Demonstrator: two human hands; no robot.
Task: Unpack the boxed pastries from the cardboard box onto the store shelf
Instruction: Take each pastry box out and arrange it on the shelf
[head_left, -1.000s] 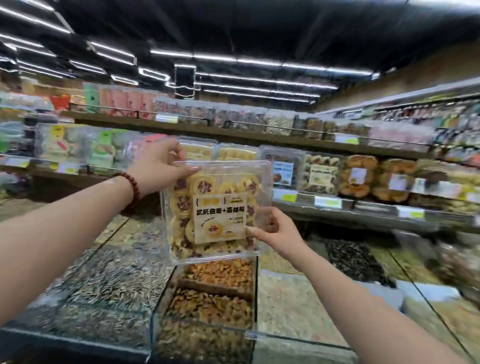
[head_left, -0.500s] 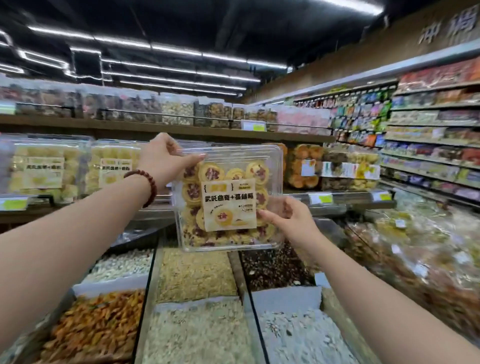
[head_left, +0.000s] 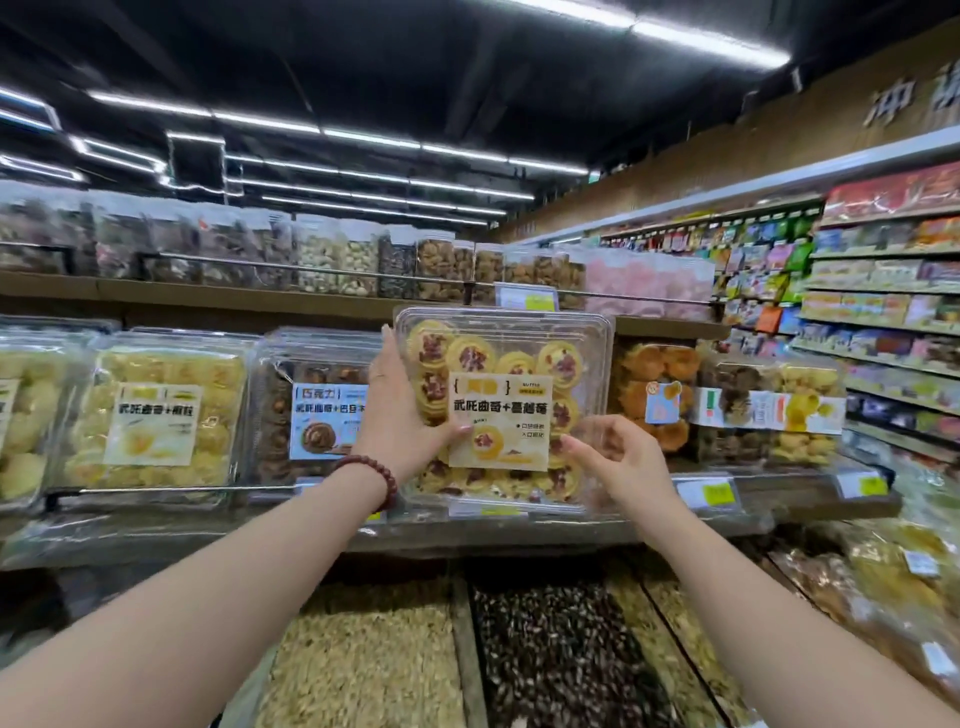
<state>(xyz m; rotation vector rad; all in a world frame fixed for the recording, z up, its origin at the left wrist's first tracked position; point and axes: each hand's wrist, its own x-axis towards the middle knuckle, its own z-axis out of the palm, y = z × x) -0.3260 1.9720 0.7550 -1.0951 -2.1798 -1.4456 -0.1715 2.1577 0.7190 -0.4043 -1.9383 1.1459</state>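
Pastry box (head_left: 519, 364) upright, label facing cam, long axis horiz.

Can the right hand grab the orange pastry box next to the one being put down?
Probably yes. The right hand lies just left of the orange pastry box, with nothing between them, though its fingers touch the cookie box.

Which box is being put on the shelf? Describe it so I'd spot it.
Find the middle shelf lined with clear pastry boxes. The held box is between the chocolate box and orange pastries. Only its yellow cookies have red centres.
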